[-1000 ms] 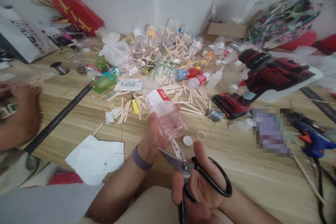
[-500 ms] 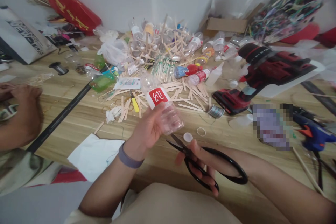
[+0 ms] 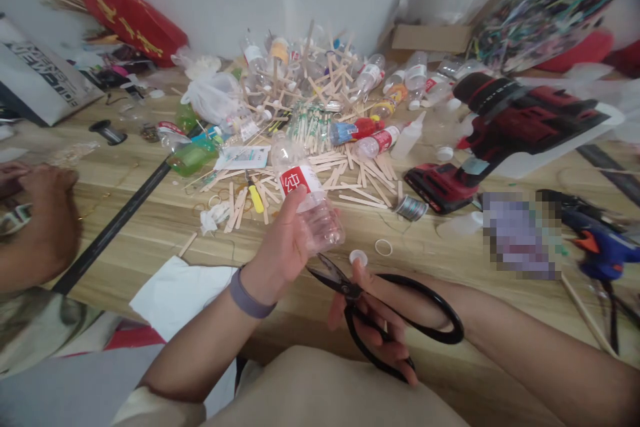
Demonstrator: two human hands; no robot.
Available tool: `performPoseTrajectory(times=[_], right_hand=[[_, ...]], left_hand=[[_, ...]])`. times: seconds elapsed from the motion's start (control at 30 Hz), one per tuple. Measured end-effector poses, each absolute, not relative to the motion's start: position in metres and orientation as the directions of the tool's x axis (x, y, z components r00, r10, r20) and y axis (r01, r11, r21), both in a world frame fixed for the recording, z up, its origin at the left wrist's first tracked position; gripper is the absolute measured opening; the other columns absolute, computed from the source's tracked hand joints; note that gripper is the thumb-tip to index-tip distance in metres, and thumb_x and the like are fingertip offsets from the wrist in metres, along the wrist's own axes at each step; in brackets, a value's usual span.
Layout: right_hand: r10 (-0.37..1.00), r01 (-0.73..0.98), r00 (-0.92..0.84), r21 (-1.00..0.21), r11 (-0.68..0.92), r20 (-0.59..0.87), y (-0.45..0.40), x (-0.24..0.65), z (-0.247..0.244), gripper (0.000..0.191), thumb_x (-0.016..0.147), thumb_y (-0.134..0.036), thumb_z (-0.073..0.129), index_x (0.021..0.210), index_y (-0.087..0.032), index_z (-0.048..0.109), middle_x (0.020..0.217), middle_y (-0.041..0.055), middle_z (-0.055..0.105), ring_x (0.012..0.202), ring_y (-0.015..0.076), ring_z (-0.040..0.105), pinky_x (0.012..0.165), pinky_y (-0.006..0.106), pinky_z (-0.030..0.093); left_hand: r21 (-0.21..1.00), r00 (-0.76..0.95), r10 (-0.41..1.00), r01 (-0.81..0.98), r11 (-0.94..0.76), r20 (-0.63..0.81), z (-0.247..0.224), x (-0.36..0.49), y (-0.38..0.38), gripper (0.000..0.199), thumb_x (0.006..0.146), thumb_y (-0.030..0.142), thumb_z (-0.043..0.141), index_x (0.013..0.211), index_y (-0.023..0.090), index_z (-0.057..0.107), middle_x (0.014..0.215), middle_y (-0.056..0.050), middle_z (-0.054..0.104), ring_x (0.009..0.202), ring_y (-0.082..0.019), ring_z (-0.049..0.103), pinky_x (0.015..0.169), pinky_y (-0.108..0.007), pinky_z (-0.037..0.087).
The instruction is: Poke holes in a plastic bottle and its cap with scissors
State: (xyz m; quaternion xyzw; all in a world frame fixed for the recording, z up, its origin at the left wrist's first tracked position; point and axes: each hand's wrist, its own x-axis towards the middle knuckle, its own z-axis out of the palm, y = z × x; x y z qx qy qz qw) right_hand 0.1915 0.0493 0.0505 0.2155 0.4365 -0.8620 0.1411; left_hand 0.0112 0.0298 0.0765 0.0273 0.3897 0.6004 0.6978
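Note:
A clear plastic bottle (image 3: 320,217) with a red and white label is gripped in my left hand (image 3: 283,243), its neck pointing away from me and its base tilted toward me. My right hand (image 3: 375,320) has its fingers through the looped handles of black scissors (image 3: 353,290). The blades are parted, with their tips close below the bottle's base; whether they touch it I cannot tell. Just above the right thumb, a white bottle cap (image 3: 359,258) lies on the wooden table (image 3: 425,253), beside a thin plastic ring (image 3: 383,247).
Wooden craft sticks (image 3: 360,200) and several bottles pile up at the back. A red and black cordless drill (image 3: 500,140) stands at the right, near a blue glue gun (image 3: 605,247). Another person's arm (image 3: 45,227) rests at the left, beyond a white cloth (image 3: 175,293).
The bottle has turned in my left hand, so its label faces more to the left. The scissors have shifted slightly left and their blades have spread wider.

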Motion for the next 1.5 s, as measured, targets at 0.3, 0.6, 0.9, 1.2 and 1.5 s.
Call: performPoseTrajectory(times=[0.3, 0.6, 0.9, 1.2, 1.5], right_hand=[[-0.121, 0.291, -0.942, -0.586, -0.756, -0.312, 0.037, 0.185, 0.047, 0.094, 0.074, -0.095, 0.038, 0.108, -0.010, 0.059, 0.062, -0.0046, 0.049, 0.039, 0.0059, 0.047, 0.047, 0.029, 0.056], [-0.111, 0.259, -0.942, -0.475, -0.841, -0.318, 0.026, 0.184, 0.064, 0.089, 0.089, -0.084, 0.012, 0.109, -0.010, 0.057, 0.069, -0.0010, 0.050, 0.044, 0.0051, 0.048, 0.046, 0.020, 0.049], [-0.046, 0.071, -0.997, -0.451, -0.890, -0.066, 0.011, 0.171, 0.048, 0.089, 0.077, -0.092, 0.040, 0.105, -0.011, 0.064, 0.061, -0.0016, 0.050, 0.040, 0.0086, 0.046, 0.037, 0.018, 0.040], [0.026, -0.021, -1.000, -0.380, -0.925, -0.009, 0.006, 0.166, 0.044, 0.086, 0.081, -0.092, 0.031, 0.089, -0.010, 0.060, 0.053, -0.0031, 0.047, 0.035, 0.0060, 0.043, 0.031, 0.013, 0.037], [0.159, 0.378, -0.838, -0.766, -0.520, -0.521, 0.044, 0.197, 0.070, 0.092, 0.068, -0.099, 0.037, 0.098, -0.013, 0.056, 0.063, -0.0035, 0.047, 0.041, 0.0075, 0.046, 0.038, 0.023, 0.050]], left_hand=[[0.453, 0.055, 0.920, -0.858, 0.243, -0.388, 0.081, 0.002, 0.034, 0.031, 0.096, 0.038, 0.047, 0.100, 0.012, 0.065, 0.081, -0.009, 0.073, 0.073, -0.019, 0.071, 0.067, -0.029, 0.060], [0.429, 0.175, 0.917, -0.841, 0.329, -0.359, 0.085, -0.002, 0.033, 0.044, 0.095, 0.047, 0.048, 0.111, 0.009, 0.063, 0.083, -0.012, 0.074, 0.075, -0.022, 0.071, 0.068, -0.031, 0.058], [0.406, -0.008, 0.944, -0.904, 0.134, -0.331, 0.087, 0.008, 0.036, 0.052, 0.087, 0.060, 0.053, 0.106, 0.014, 0.065, 0.079, -0.008, 0.071, 0.074, -0.021, 0.068, 0.072, -0.032, 0.056], [0.398, -0.036, 0.996, -0.917, 0.000, -0.083, 0.072, 0.008, 0.041, 0.050, 0.080, 0.063, 0.060, 0.102, 0.019, 0.068, 0.084, -0.006, 0.070, 0.070, -0.017, 0.065, 0.064, -0.027, 0.052], [0.582, 0.010, 0.955, -0.791, 0.190, -0.298, 0.075, -0.009, 0.034, 0.035, 0.084, 0.036, 0.054, 0.102, 0.009, 0.066, 0.090, -0.015, 0.074, 0.079, -0.025, 0.071, 0.076, -0.038, 0.058]])
